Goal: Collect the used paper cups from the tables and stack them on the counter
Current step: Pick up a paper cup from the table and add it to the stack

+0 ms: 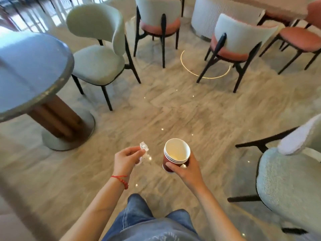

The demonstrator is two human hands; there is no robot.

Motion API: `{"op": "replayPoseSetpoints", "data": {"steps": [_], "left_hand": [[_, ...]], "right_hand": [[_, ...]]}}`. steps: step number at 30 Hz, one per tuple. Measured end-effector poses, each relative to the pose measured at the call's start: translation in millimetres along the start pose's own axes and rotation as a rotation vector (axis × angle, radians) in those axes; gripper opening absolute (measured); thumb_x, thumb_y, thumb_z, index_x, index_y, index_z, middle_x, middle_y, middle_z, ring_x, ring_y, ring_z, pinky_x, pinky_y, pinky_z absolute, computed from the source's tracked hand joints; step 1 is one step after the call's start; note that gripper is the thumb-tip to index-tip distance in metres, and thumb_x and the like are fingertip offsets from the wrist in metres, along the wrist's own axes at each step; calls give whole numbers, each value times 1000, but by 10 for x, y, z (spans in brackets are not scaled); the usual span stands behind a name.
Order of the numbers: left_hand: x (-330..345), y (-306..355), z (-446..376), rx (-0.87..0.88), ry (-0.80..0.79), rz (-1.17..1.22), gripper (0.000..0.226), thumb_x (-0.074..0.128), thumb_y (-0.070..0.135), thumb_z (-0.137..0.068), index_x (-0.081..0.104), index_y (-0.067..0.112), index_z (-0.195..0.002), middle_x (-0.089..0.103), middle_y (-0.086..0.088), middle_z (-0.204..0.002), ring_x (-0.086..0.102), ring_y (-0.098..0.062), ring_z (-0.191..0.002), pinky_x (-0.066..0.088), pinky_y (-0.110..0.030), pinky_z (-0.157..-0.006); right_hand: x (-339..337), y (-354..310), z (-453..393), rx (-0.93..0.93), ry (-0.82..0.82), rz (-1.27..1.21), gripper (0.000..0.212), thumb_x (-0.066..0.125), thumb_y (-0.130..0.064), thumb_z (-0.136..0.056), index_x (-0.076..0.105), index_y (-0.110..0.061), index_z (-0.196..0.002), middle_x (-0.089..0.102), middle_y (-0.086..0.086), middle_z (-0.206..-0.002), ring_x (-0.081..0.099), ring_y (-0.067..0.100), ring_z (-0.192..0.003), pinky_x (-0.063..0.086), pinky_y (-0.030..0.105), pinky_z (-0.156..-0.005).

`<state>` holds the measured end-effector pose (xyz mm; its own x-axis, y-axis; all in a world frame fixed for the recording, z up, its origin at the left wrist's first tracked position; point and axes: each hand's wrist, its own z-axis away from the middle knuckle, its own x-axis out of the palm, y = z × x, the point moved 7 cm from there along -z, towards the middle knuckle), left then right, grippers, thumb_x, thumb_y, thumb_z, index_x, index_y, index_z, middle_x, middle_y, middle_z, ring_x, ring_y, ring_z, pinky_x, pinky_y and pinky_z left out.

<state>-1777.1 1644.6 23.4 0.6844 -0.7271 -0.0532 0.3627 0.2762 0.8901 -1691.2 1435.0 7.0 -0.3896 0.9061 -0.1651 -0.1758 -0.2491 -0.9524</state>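
Observation:
A nested stack of red paper cups [175, 154] with white insides is gripped by my right hand [185, 168], low in the middle of the head view. The top cup's mouth tilts up and away from me, and three rims show. My left hand [126, 159] pinches a small crumpled clear wrapper [144, 151] just left of the cups. Both hands are held out over the floor in front of my legs.
A round grey table [26, 70] on a wooden pedestal stands at the left. Pale green chairs [97, 65] and pink-seated chairs [231, 47] ring the open marble floor ahead. Another green chair [288, 181] is close on my right. A white ribbed base [208, 18] stands at the back.

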Motion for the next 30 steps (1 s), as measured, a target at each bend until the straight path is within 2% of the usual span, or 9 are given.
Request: {"op": "replayPoseSetpoints", "data": {"steps": [4,6,10,13,18,23,30], "left_hand": [[-616,105,-252,7,136,61,11,75,6,-74,72,17,-72,62,9,-52,48,4,-40,41,-10,-43],[-958,161,-343,12,213,89,9,75,7,-74,72,16,-74,63,7,-56,48,3,-40,42,-10,-43],[-1557,209,-478,15,367,153,11,75,8,-74,71,18,-72,65,5,-60,51,2,-42,44,-11,-44],[-1840,204,-559,-1,455,211,8,75,7,-74,71,12,-78,63,4,-59,49,1,-42,43,-12,-45],[-2099,221,-756,-24,553,250,8,76,12,-74,71,18,-77,66,4,-65,52,0,-47,45,-13,-47],[-2204,388,-1192,-26,613,322,8,77,9,-71,73,14,-76,64,12,-52,44,2,-41,40,-10,-44],[-2142,972,-2150,-9,601,292,7,77,10,-71,73,13,-76,65,12,-52,45,3,-41,41,-10,-44]], "right_hand": [[705,-223,-349,-34,-155,38,61,87,-14,-61,55,-35,-109,67,-13,-105,62,-1,-99,50,17,-82],[1071,-328,-485,-51,-227,58,60,87,-13,-62,55,-37,-107,67,-14,-104,62,-2,-99,50,18,-84],[1747,-503,-700,-75,-380,113,58,87,-14,-61,54,-36,-104,65,-15,-103,61,-6,-96,48,11,-76],[2120,-586,-854,-85,-469,153,60,88,-16,-60,53,-37,-104,65,-16,-103,60,-5,-96,47,10,-76],[2610,-706,-1202,-102,-569,195,60,88,-15,-59,53,-38,-103,64,-19,-100,61,-6,-94,47,8,-74],[3013,-869,-1705,-110,-644,189,60,88,-17,-59,55,-37,-105,67,-17,-102,61,-3,-98,49,12,-78],[3247,-1234,-2709,-115,-630,149,65,88,-21,-59,55,-33,-114,68,-15,-103,62,0,-100,49,15,-79]]}}
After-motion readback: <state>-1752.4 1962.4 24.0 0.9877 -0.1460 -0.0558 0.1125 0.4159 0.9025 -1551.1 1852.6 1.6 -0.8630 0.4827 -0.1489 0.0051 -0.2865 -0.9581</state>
